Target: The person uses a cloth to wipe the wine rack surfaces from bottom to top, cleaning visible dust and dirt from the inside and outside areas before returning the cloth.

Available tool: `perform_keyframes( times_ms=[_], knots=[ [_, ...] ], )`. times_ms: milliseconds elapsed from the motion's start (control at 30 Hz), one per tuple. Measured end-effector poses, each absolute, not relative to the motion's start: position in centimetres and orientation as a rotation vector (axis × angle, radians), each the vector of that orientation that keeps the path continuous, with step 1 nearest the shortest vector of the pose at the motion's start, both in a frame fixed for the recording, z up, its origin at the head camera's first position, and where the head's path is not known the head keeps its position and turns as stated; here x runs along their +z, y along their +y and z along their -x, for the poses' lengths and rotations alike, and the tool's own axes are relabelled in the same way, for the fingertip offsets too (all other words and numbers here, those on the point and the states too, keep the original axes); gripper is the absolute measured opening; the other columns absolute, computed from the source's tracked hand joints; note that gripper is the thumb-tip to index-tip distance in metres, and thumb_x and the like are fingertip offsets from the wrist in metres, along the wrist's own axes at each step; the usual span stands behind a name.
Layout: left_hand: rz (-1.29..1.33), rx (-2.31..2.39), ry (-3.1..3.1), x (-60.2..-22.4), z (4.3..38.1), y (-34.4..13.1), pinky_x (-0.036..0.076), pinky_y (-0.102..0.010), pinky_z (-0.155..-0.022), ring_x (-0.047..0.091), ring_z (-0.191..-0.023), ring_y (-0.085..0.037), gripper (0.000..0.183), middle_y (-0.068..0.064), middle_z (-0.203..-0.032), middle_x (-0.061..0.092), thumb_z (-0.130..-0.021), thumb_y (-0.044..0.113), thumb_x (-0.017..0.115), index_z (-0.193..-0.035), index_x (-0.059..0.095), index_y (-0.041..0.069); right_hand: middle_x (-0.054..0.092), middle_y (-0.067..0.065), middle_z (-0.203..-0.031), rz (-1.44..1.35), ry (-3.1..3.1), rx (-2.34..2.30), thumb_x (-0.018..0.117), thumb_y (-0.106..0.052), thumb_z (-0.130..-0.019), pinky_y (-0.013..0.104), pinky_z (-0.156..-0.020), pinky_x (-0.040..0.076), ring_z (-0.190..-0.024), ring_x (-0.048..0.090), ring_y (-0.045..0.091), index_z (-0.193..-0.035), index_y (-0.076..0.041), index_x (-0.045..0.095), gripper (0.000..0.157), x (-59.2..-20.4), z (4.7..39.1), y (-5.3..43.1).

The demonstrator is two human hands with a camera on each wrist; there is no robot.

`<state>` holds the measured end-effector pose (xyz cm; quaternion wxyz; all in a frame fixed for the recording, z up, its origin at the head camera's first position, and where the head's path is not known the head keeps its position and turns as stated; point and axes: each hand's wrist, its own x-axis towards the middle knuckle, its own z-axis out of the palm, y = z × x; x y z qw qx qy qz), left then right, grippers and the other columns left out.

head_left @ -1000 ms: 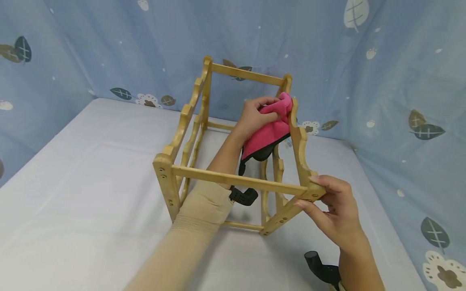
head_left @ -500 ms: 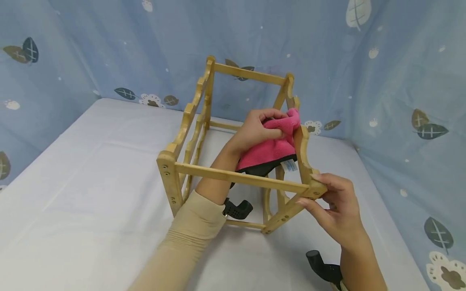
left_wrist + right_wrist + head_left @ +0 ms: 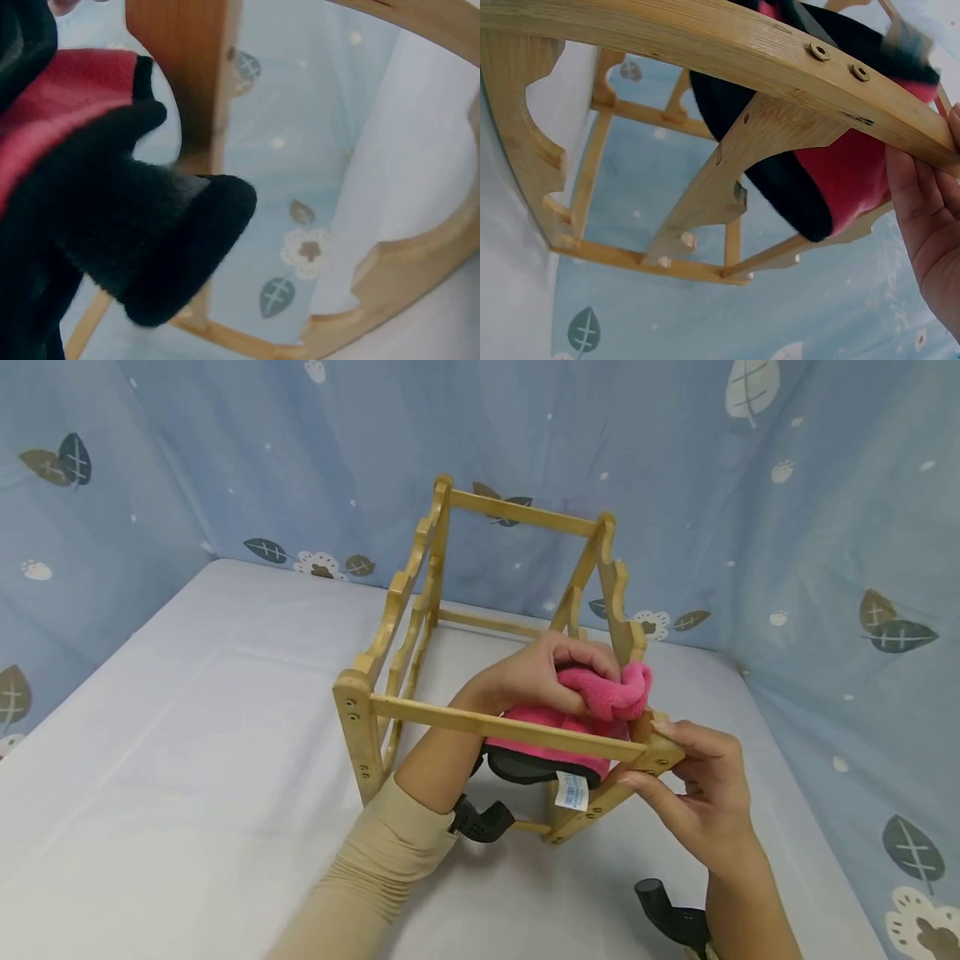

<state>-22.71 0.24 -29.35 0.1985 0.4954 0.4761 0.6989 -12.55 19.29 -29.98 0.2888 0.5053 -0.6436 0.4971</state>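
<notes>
A light wooden rack (image 3: 480, 724) with scalloped rails stands on the white surface. My left hand (image 3: 543, 672) reaches inside it and grips a pink cloth (image 3: 617, 697) with black edging, bunched over the right scalloped rail near its front end. A white label (image 3: 572, 791) hangs from the cloth's lower edge. In the left wrist view the cloth (image 3: 82, 82) shows pink and dark fuzzy sides. With thumb and fingers, my right hand (image 3: 708, 793) pinches the rack's front right corner. Seen from the right wrist, that hand (image 3: 934, 232) holds the frame's end beside the hanging cloth.
The rack's front crossbar (image 3: 420, 713) passes over my left forearm. Black curved wrist attachments (image 3: 483, 821) stick out from both arms. A blue curtain (image 3: 360, 443) with leaf prints surrounds the white tabletop (image 3: 187, 760) behind and at the sides.
My left hand has drawn the pink cloth along the right scalloped rail from its middle toward the front corner. The right hand keeps its hold on the corner.
</notes>
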Motion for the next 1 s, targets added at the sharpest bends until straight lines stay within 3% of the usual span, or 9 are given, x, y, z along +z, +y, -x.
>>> perform_keyframes(
  times_ms=[233,333,433,500,567,733,1000],
  knots=[
    [-1.393,1.852,1.100,-29.8,21.9,0.6,0.041,-0.028,-0.057,0.046,-0.091,-0.022,0.022,-0.014,-0.094,0.053,-0.070,-0.016,0.057,-0.091,0.063,-0.014,0.063,0.012,-0.105,-1.337,-1.713,1.318,0.071,-0.015,-0.081,0.016,-0.083,0.048,-0.099,0.064,0.008,-0.102,0.022,0.037,0.054,-30.1,12.5,19.3],
    [-1.424,1.884,1.127,-30.0,21.8,0.4,0.041,-0.028,-0.059,0.046,-0.090,-0.022,0.023,-0.015,-0.093,0.053,-0.070,-0.014,0.057,-0.092,0.063,-0.014,0.063,0.013,-0.105,-1.339,-1.698,1.328,0.071,-0.014,-0.081,0.016,-0.083,0.048,-0.099,0.064,0.008,-0.102,0.022,0.037,0.054,-30.0,12.6,19.2],
    [-1.513,1.920,1.223,-30.6,21.7,-0.3,0.044,-0.028,-0.067,0.048,-0.090,-0.022,0.024,-0.010,-0.092,0.056,-0.076,0.002,0.067,-0.092,0.061,-0.015,0.063,0.013,-0.106,-1.343,-1.685,1.335,0.071,-0.014,-0.081,0.017,-0.083,0.048,-0.099,0.064,0.009,-0.102,0.022,0.038,0.054,-30.0,12.6,19.1],
    [-1.550,1.948,1.297,-31.3,21.5,-0.9,0.045,-0.029,-0.072,0.050,-0.089,-0.020,0.039,-0.005,-0.091,0.059,-0.079,0.020,0.074,-0.091,0.060,-0.015,0.064,0.013,-0.103,-1.325,-1.692,1.318,0.071,-0.016,-0.081,0.017,-0.082,0.048,-0.097,0.065,0.007,-0.102,0.022,0.038,0.054,-30.0,12.6,19.1],
    [-1.564,1.966,1.349,-31.8,21.3,-1.5,0.045,-0.030,-0.078,0.051,-0.089,-0.020,0.045,-0.002,-0.090,0.060,-0.078,0.026,0.076,-0.090,0.060,-0.015,0.063,0.014,-0.099,-1.315,-1.691,1.301,0.072,-0.017,-0.081,0.016,-0.082,0.048,-0.096,0.065,0.006,-0.101,0.021,0.039,0.054,-29.9,12.6,19.1],
    [-1.477,1.981,1.439,-32.5,20.4,-3.0,0.043,-0.031,-0.080,0.051,-0.086,-0.019,0.022,-0.001,-0.086,0.058,-0.070,0.002,0.068,-0.085,0.058,-0.011,0.063,0.014,-0.098,-1.298,-1.687,1.295,0.071,-0.017,-0.081,0.015,-0.081,0.048,-0.092,0.064,0.004,-0.100,0.022,0.039,0.054,-29.9,12.7,19.0],
    [-1.447,1.760,1.502,-34.6,20.1,-3.7,0.042,-0.028,-0.061,0.048,-0.073,-0.016,0.013,-0.005,-0.078,0.053,-0.066,0.001,0.057,-0.078,0.061,-0.003,0.063,0.019,-0.093,-1.343,-1.583,1.368,0.073,-0.010,-0.080,0.016,-0.079,0.050,-0.085,0.064,0.008,-0.100,0.023,0.040,0.051,-30.3,13.5,18.9]
  ],
)
